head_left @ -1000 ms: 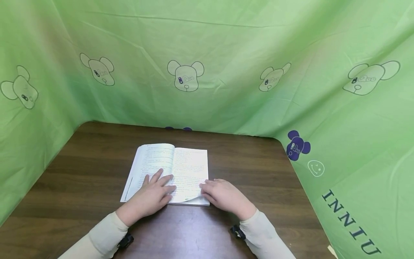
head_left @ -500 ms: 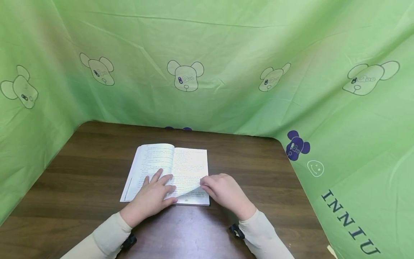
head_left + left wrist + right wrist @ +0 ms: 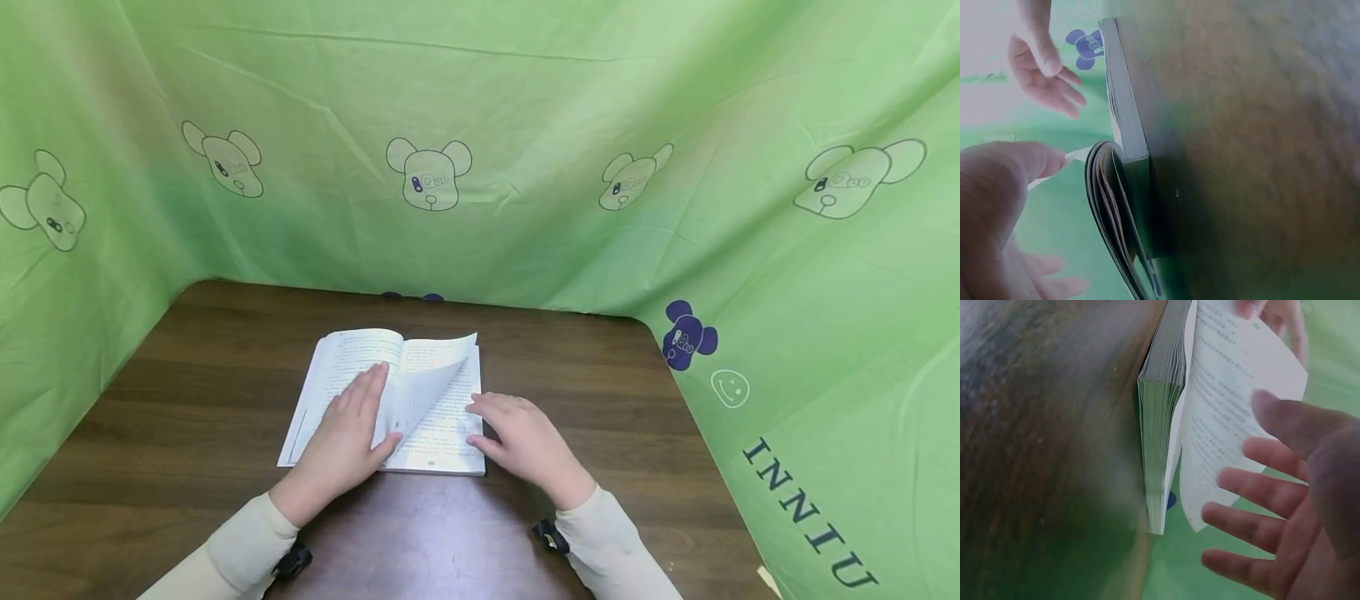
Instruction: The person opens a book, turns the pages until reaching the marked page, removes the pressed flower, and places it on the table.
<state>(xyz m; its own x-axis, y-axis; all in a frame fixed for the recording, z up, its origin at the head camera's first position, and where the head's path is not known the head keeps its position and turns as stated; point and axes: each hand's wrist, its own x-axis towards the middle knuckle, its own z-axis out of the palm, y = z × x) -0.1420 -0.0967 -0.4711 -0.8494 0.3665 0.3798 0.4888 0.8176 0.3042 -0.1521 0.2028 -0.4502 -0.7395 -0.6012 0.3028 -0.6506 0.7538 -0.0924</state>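
A thick open book (image 3: 442, 429) lies on the table, with one page (image 3: 431, 387) lifted and curling leftward over the spine. My left hand (image 3: 341, 433) lies over the left-hand pages with its fingers straight, and its thumb touches the lower part of the raised page. Beside the book's right edge is my right hand (image 3: 525, 437), fingers spread and holding nothing. In the right wrist view the lifted page (image 3: 1229, 394) stands up from the page block (image 3: 1163, 412), behind the right fingertips. The left wrist view shows the left thumb (image 3: 1041, 159) against the page's edge.
The brown wooden table (image 3: 600, 375) extends around the book. A green curtain (image 3: 525, 100) printed with bear heads hangs behind it and along both sides. Each sleeved wrist carries a black strap, one being the left strap (image 3: 292, 560).
The page's lower right corner, lifted by the right hand, has swung leftward toward the left hand. The right hand has let go and spread its fingers. The left fingers have drawn together and the thumb spread.
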